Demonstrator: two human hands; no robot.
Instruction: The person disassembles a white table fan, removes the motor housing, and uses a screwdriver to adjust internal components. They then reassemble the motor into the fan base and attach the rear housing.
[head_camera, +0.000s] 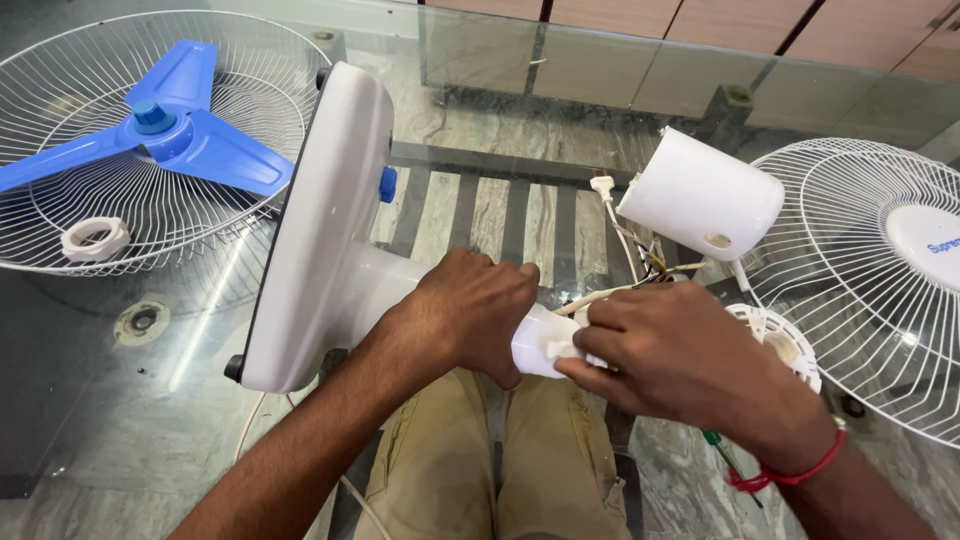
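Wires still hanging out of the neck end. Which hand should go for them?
Probably the right hand: its fingers already rest at the open end of the neck, beside the loose wires. The left hand wraps the neck further back, steadying the stand.

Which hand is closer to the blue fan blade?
Left. The left hand grips the white fan stem beside the base, just right of the blue blade. The right hand holds the stem's far end, farther right.
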